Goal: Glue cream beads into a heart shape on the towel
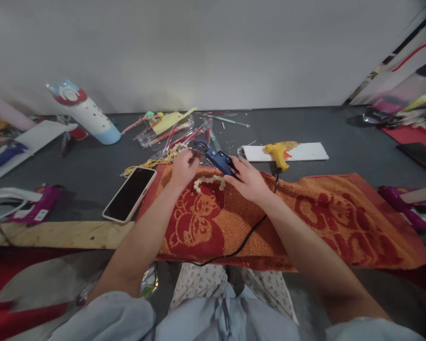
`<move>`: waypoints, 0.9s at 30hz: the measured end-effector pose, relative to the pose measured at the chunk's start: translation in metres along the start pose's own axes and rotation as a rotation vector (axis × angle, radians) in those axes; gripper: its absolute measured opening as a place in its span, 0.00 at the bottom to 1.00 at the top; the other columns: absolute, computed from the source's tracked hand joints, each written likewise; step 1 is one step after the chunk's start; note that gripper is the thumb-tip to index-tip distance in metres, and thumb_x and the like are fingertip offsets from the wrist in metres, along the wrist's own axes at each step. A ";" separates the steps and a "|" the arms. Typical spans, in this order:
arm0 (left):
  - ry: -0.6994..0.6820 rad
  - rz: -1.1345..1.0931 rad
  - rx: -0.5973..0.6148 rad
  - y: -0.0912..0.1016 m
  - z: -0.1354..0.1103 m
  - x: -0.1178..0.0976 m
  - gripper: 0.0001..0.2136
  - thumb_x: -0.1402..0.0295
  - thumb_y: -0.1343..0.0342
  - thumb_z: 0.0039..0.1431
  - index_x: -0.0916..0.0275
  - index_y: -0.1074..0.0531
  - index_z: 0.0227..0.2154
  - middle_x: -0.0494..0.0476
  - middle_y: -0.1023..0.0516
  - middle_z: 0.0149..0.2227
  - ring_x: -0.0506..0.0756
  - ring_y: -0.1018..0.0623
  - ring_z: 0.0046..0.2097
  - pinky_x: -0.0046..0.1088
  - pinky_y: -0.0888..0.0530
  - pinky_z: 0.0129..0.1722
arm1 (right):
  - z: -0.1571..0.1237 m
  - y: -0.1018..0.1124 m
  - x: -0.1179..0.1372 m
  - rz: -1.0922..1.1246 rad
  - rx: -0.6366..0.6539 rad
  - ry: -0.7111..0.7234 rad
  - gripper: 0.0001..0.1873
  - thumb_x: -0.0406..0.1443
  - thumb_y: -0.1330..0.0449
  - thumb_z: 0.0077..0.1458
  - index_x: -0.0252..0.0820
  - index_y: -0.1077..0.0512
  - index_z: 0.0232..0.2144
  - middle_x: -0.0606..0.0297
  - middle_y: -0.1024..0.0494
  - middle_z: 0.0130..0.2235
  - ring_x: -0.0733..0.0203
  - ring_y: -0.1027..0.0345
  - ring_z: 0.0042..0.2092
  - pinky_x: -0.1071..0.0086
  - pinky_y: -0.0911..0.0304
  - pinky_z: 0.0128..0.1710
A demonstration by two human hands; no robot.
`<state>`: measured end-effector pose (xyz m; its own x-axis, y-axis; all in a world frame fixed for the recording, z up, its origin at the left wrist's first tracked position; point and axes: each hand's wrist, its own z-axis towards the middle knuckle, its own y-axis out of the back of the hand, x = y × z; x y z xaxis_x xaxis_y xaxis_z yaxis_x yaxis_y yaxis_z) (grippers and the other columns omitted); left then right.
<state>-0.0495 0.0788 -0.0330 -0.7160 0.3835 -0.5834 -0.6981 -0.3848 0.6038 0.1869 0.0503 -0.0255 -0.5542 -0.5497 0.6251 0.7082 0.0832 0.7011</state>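
Note:
My right hand (249,180) is wrapped around the handles of dark blue pliers (217,158), whose rounded head points up and left. Close to that head is my left hand (185,166), its fingers drawn together in a pinch; what they hold, if anything, is too small to make out. A curved string of pale beads (209,180) lies between my hands on an orange and red towel (241,222). Yellow cord (142,167) runs along the table just left of my left hand.
A phone (130,193) lies left of the towel. Behind it stands a white and blue bottle (92,116). Pens and plastic wrappers (170,132) clutter the back. A yellow glue gun (279,154) rests on a white board (310,151), its black cable (246,239) crossing the towel.

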 end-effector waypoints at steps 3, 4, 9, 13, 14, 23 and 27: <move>-0.009 0.022 -0.004 0.000 0.000 0.000 0.10 0.66 0.48 0.56 0.59 0.34 0.21 0.53 0.29 0.24 0.54 0.30 0.29 0.31 0.36 0.31 | 0.000 0.000 -0.001 -0.007 -0.011 -0.002 0.28 0.43 0.45 0.58 0.41 0.37 0.59 0.49 0.26 0.52 0.43 0.30 0.52 0.49 0.32 0.52; -0.013 0.022 -0.007 0.000 -0.001 0.000 0.10 0.67 0.48 0.56 0.59 0.35 0.20 0.53 0.30 0.24 0.54 0.31 0.29 0.31 0.36 0.31 | 0.001 0.000 -0.001 -0.013 -0.013 0.000 0.28 0.42 0.45 0.58 0.41 0.37 0.59 0.48 0.26 0.52 0.43 0.30 0.53 0.49 0.32 0.53; -0.012 0.007 -0.028 0.000 -0.001 -0.004 0.14 0.66 0.49 0.58 0.58 0.42 0.18 0.51 0.35 0.22 0.53 0.34 0.27 0.31 0.38 0.29 | 0.001 0.000 -0.002 -0.043 -0.013 0.011 0.28 0.42 0.46 0.60 0.35 0.36 0.59 0.44 0.27 0.53 0.41 0.31 0.55 0.49 0.34 0.55; -0.022 -0.014 -0.028 0.001 -0.001 -0.006 0.14 0.66 0.50 0.59 0.58 0.44 0.19 0.51 0.38 0.21 0.53 0.36 0.26 0.31 0.39 0.29 | 0.001 0.000 -0.003 -0.042 -0.022 0.012 0.27 0.41 0.47 0.61 0.39 0.35 0.60 0.47 0.26 0.54 0.42 0.31 0.56 0.49 0.35 0.56; -0.022 -0.012 -0.023 0.002 -0.001 -0.006 0.14 0.66 0.50 0.59 0.58 0.44 0.19 0.51 0.38 0.22 0.53 0.36 0.26 0.31 0.39 0.29 | 0.001 0.000 -0.004 -0.044 -0.022 0.010 0.26 0.41 0.47 0.61 0.39 0.35 0.59 0.47 0.26 0.54 0.43 0.31 0.56 0.49 0.35 0.56; -0.032 -0.021 -0.011 0.000 -0.003 -0.006 0.15 0.64 0.51 0.61 0.58 0.44 0.19 0.51 0.37 0.22 0.52 0.35 0.27 0.31 0.38 0.29 | 0.002 0.001 -0.001 -0.054 -0.051 -0.017 0.26 0.37 0.46 0.58 0.34 0.32 0.57 0.46 0.25 0.53 0.42 0.30 0.54 0.51 0.33 0.53; -0.036 -0.045 0.009 0.002 -0.003 -0.008 0.16 0.60 0.54 0.64 0.59 0.37 0.22 0.52 0.32 0.23 0.53 0.31 0.28 0.30 0.34 0.30 | 0.002 0.000 -0.003 -0.085 -0.078 -0.084 0.25 0.38 0.46 0.58 0.38 0.31 0.57 0.48 0.24 0.52 0.42 0.28 0.52 0.52 0.32 0.51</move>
<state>-0.0455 0.0724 -0.0289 -0.6832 0.4304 -0.5899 -0.7292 -0.3591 0.5825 0.1877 0.0538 -0.0262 -0.6462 -0.4804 0.5930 0.6868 -0.0274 0.7263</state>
